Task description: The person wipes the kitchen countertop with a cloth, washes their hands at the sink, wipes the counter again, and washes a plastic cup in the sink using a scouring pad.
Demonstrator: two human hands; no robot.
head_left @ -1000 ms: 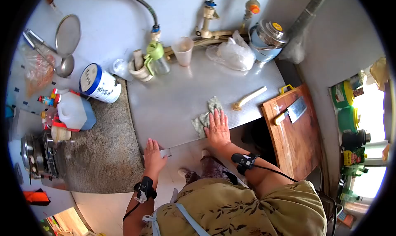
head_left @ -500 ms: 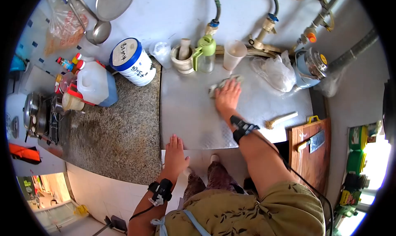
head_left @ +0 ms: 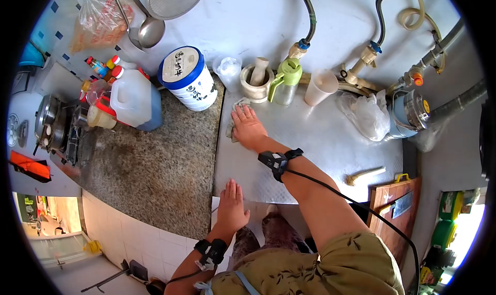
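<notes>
My right hand (head_left: 249, 130) is pressed down over a greyish cloth (head_left: 239, 104), holding it against the shiny metal worktop (head_left: 310, 150). Only the cloth's edges show around the fingers, close to the joint with the speckled stone counter (head_left: 160, 161). Just beyond the cloth stand a stone mortar with a pestle (head_left: 257, 83) and a plastic cup with a clear bag (head_left: 228, 73). At the worktop's front edge, my left hand (head_left: 232, 211) rests with its fingers stretched out and nothing in it.
Along the wall are a green-lidded jug (head_left: 285, 82), a translucent cup (head_left: 321, 87), a white plastic bag (head_left: 369, 117) and a blue canister (head_left: 409, 114). A brush (head_left: 366, 176) lies at right. A white tub (head_left: 189, 81) and a jerrycan (head_left: 135, 99) stand on the stone counter.
My right hand has moved the cloth left across the metal worktop, from in front of the translucent cup to near the stone counter. The view has shifted; my left hand stays at the front edge.
</notes>
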